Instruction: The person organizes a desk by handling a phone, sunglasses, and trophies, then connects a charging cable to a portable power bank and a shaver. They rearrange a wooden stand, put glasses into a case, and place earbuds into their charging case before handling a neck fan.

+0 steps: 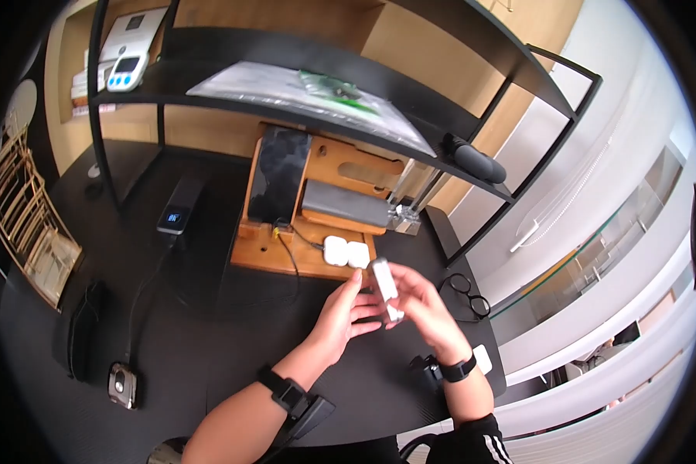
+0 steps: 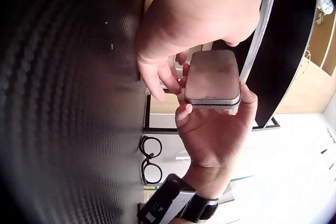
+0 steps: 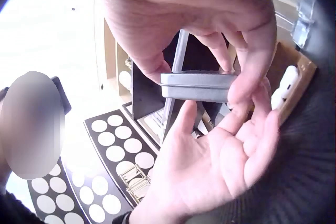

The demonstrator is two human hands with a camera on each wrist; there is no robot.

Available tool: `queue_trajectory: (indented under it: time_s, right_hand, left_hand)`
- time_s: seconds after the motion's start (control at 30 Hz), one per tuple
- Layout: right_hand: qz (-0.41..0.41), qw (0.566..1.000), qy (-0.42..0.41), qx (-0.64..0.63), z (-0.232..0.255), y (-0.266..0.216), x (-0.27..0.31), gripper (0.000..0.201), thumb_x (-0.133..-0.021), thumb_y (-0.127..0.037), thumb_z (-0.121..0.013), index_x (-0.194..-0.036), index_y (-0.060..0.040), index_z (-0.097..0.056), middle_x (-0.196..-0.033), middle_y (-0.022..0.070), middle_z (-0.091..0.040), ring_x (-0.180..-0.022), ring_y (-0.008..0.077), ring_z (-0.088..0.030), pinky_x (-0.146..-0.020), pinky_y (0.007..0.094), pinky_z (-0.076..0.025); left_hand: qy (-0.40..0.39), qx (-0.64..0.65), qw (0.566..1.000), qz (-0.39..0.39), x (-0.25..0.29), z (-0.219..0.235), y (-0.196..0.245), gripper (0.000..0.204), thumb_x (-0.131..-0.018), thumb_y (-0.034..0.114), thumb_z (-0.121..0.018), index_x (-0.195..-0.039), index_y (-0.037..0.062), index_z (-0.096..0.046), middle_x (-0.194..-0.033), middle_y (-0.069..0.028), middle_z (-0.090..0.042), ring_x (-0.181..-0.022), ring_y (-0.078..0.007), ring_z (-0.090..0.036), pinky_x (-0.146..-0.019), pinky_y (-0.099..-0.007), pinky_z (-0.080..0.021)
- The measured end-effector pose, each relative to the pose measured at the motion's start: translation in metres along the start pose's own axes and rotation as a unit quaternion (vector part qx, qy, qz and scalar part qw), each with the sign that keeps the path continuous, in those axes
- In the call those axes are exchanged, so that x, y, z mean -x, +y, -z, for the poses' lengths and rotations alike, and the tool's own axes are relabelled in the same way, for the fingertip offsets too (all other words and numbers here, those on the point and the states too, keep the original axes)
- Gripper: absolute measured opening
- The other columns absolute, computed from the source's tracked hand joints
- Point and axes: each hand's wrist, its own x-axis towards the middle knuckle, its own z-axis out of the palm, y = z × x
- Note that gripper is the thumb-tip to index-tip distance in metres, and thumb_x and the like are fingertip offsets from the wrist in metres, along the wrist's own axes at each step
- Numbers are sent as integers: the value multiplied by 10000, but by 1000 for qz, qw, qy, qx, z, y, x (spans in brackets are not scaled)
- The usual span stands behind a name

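Your right hand (image 1: pixel 425 308) pinches the metal tin (image 2: pixel 212 76) between thumb and fingers, above the desk (image 1: pixel 232 352), out from the wooden stand's (image 1: pixel 277 261) front right corner. Left hand (image 1: pixel 337 321) beside it, fingers loosely spread; can't tell if touching.

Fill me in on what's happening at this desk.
A person has a small metal tin in their right hand, gripped by its edges and held up off the black desk. The left hand is right beside it, fingers spread; whether it touches the tin is hard to tell. The tin looks closed, with a seam running along its side. Behind the hands, a phone leans on a wooden stand, and glasses lie off to the right.
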Motion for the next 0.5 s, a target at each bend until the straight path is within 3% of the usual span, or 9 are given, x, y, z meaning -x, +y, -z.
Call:
queue_trajectory:
  time_s: [0.03,0.07,0.1,0.17,0.2,0.33,0.5]
  right_hand:
    - [27,1000,-8,6,0,7,-2,548,-837,-45,-558,-1363,-45,-404,-1121,73,-576,-971,139,-579,-716,253,-525]
    - [24,1000,-11,12,2,10,-2,562,-823,-25,-557,-1364,-40,-404,-1141,81,-578,-1004,147,-569,-765,265,-510]
    - [16,1000,-14,17,3,11,-1,576,-810,-5,-556,-1364,-35,-404,-1160,89,-579,-1036,155,-559,-814,276,-496]
    - [16,999,-23,21,3,19,-6,582,-814,-3,-557,-1371,-33,-390,-1157,88,-564,-1030,155,-551,-812,275,-498]
    - [17,999,-35,27,4,24,-8,589,-819,-1,-559,-1378,-31,-377,-1154,88,-550,-1024,155,-544,-809,275,-500]
    - [55,995,-48,72,4,33,-5,623,-821,-20,-599,-1392,-27,-349,-1151,93,-519,-1007,154,-533,-826,291,-507]
    - [51,994,-70,68,7,31,-4,685,-802,-20,-648,-1408,-27,-328,-1162,104,-525,-1034,156,-540,-829,288,-514]
  left_hand:
    - [-5,-15,1000,1,1,-2,0,666,-958,575,-327,-1346,36,-387,-1236,-148,-538,-1115,-247,-556,-951,-453,-454]
    - [-14,-5,1000,-13,1,-3,-2,666,-929,587,-421,-1319,48,-410,-1188,-149,-539,-1076,-230,-570,-912,-416,-479]
    - [-15,-9,1000,-8,3,-5,-3,666,-929,587,-421,-1319,48,-410,-1188,-149,-539,-1076,-230,-570,-912,-416,-479]
    - [-3,-56,998,-25,8,-10,1,553,-985,482,-368,-1332,53,-403,-1253,-135,-529,-1092,-225,-578,-925,-427,-501]
    - [9,-60,998,-23,9,-10,1,531,-977,467,-416,-1314,56,-418,-1247,-122,-534,-1069,-214,-588,-907,-403,-505]
    - [47,-112,992,-28,6,-6,-3,562,-926,508,-515,-1234,42,-456,-1146,-114,-550,-1016,-180,-597,-879,-372,-505]
    - [44,-109,993,-26,10,-7,-3,543,-925,511,-513,-1217,54,-473,-1119,-96,-582,-998,-156,-602,-871,-348,-504]
